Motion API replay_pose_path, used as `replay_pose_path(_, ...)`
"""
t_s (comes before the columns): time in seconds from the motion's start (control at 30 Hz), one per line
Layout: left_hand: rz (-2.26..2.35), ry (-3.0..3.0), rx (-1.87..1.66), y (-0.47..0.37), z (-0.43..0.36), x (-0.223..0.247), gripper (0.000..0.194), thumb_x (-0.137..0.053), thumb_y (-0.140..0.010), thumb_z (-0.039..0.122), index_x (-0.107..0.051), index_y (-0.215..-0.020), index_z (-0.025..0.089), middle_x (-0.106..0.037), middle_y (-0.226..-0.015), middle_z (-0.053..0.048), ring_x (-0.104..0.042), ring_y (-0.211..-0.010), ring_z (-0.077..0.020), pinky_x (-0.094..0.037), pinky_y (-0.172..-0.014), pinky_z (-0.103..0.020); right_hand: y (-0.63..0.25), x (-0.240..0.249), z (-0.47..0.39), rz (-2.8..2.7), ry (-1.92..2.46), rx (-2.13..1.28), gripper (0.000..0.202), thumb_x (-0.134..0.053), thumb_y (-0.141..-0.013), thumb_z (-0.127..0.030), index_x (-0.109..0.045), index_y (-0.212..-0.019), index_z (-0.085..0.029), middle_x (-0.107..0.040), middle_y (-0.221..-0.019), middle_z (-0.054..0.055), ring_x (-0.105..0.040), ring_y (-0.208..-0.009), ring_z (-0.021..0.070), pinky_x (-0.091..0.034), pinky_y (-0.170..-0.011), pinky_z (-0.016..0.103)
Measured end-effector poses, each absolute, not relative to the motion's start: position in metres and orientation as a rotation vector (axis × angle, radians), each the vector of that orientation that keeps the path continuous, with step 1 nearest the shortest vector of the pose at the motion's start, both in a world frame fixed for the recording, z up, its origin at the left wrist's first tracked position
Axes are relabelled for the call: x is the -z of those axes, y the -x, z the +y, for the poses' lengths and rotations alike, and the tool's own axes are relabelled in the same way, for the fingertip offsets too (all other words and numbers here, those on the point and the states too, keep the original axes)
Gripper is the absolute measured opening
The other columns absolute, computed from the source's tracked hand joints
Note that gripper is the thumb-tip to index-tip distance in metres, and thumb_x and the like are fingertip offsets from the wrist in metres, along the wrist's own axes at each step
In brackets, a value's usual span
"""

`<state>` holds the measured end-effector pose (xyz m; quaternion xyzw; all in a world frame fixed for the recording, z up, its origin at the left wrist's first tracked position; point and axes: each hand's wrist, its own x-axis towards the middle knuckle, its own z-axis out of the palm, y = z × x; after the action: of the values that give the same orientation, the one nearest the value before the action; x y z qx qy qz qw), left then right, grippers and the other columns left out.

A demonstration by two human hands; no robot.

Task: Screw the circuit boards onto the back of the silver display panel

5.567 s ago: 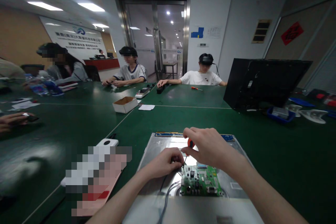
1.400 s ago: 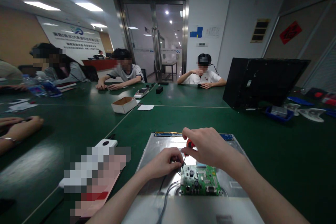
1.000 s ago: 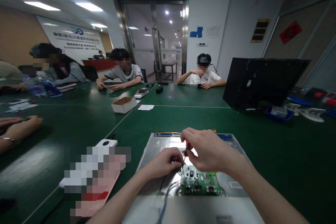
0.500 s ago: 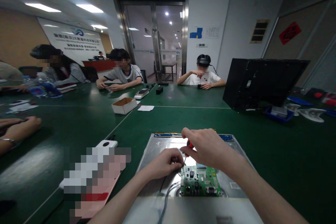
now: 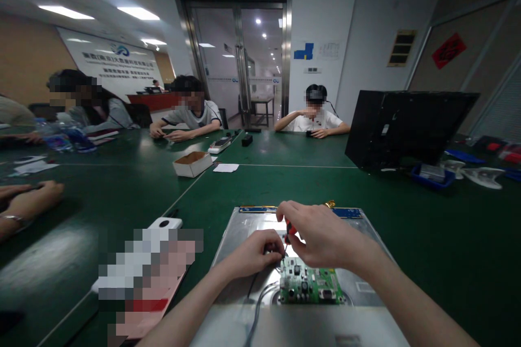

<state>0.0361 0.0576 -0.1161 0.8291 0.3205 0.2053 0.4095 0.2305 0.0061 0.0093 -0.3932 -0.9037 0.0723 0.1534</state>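
My right hand [image 5: 321,233] grips the red and black handle of a screwdriver [image 5: 289,229]. Its thin shaft points down to the upper left corner of a green circuit board [image 5: 311,282]. Close beside that tip, my left hand [image 5: 260,252] has thumb and fingers pinched together near the shaft's lower end; what they hold, if anything, is too small to make out. The board lies on a silver metal panel [image 5: 228,244] with a blue strip [image 5: 352,213] along its far edge. A grey cable [image 5: 257,312] runs over the panel left of the board.
Left of the panel lie a white device [image 5: 169,223] and a pink, partly blurred item [image 5: 154,314]. Farther off are an open carton [image 5: 192,165], a black monitor [image 5: 407,127] and a blue tray [image 5: 432,178]. Several people sit around the green table [image 5: 260,181]; one person's hands [image 5: 36,203] rest at the left.
My right hand has rolled slightly left and lower around the screwdriver handle, uncovering a gold piece at the panel's far edge. My left hand stays in place.
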Motion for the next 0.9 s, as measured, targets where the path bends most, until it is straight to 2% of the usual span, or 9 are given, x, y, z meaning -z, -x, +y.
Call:
replay_pose_path(0.17, 0.824, -2.082, -0.526, -0.0358, 0.0552, 0.1126, 0.018, -0.055, -0.075, 0.007, -0.066, -0.087, 0.014, -0.064, -0.081, -0.001, -0.056, -0.074, -0.016, -0.043, -0.068, -0.025, -0.2287, -0.0069, 0.0095, -2.542, 1.206, -0.124, 0.032, -0.055, -0.079, -0.016, -0.05, -0.111, -0.018, -0.068, -0.092, 0.004, -0.06, -0.071, 0.0167, -0.028, -0.054, 0.027)
replay_pose_path(0.37, 0.828, -2.039, -0.53, -0.0373, 0.0535, 0.1094, 0.014, -0.054, -0.073, 0.007, -0.063, -0.081, 0.015, -0.063, -0.08, -0.001, -0.056, -0.073, -0.0155, -0.043, -0.068, -0.025, -0.2277, -0.0065, 0.0109, -2.564, 1.275, 0.029, 0.008, -0.059, -0.085, -0.025, -0.055, -0.091, -0.02, -0.069, -0.08, 0.001, -0.061, -0.065, 0.0159, -0.024, -0.051, 0.026)
replay_pose_path(0.53, 0.851, -2.063, -0.517, -0.0367, 0.0542, 0.1111, 0.016, -0.054, -0.074, 0.006, -0.064, -0.084, 0.015, -0.064, -0.082, -0.001, -0.057, -0.076, -0.0164, -0.044, -0.071, -0.026, -0.2288, -0.0087, 0.0082, -2.561, 1.237, -0.041, 0.011, -0.059, -0.086, -0.024, -0.054, -0.095, -0.021, -0.067, -0.087, 0.002, -0.06, -0.069, 0.0161, -0.029, -0.053, 0.027)
replay_pose_path(0.67, 0.838, -2.083, -0.52, -0.0359, 0.0553, 0.1129, 0.018, -0.054, -0.075, 0.006, -0.065, -0.086, 0.014, -0.065, -0.083, -0.002, -0.057, -0.077, -0.0167, -0.044, -0.071, -0.027, -0.2303, -0.0107, 0.0048, -2.596, 1.129, -0.155, 0.017, -0.054, -0.081, -0.017, -0.053, -0.098, -0.02, -0.064, -0.094, 0.004, -0.057, -0.072, 0.0153, -0.033, -0.056, 0.027)
replay_pose_path(0.9, 0.831, -2.066, -0.507, -0.0366, 0.0536, 0.1117, 0.018, -0.053, -0.077, 0.006, -0.066, -0.086, 0.014, -0.064, -0.079, -0.001, -0.057, -0.074, -0.0158, -0.044, -0.068, -0.025, -0.2305, -0.0112, 0.0037, -2.627, 1.072, -0.185, 0.017, -0.051, -0.08, -0.013, -0.052, -0.096, -0.019, -0.066, -0.092, 0.004, -0.057, -0.073, 0.0157, -0.031, -0.057, 0.028)
